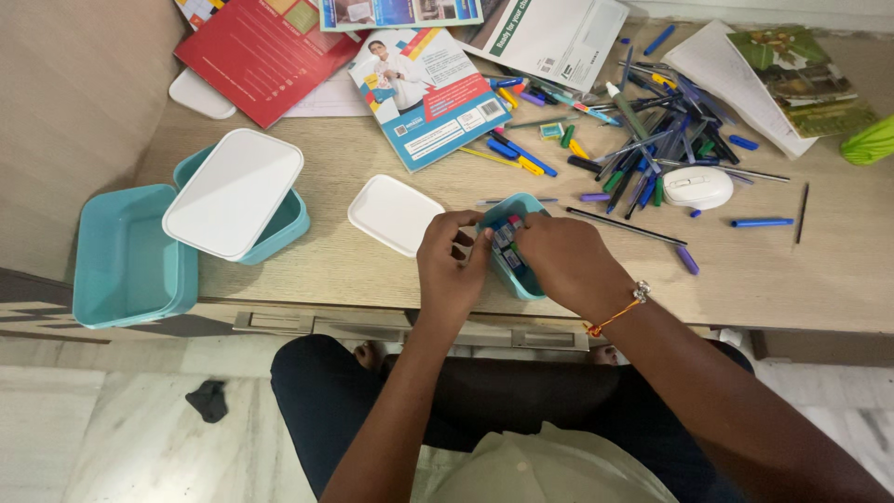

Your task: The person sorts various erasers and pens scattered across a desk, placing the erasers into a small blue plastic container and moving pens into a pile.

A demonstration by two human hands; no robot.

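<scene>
Small teal box (531, 279) in both hands' grip

Wood bench (372, 261): teal boxes (130, 256), white lids (396, 214), pen pile (652, 140), booklets (428, 93), white mouse (698, 188).

A light wood-grain desk (354, 270) stood against a beige wall (65, 102). Below the desk's front edge lay a pale marble-patterned floor (102, 438). Lighting was even and soft.

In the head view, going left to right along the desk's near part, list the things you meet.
Open teal box → teal box under a white lid → loose white lid → left hand → small teal box → right hand
</scene>
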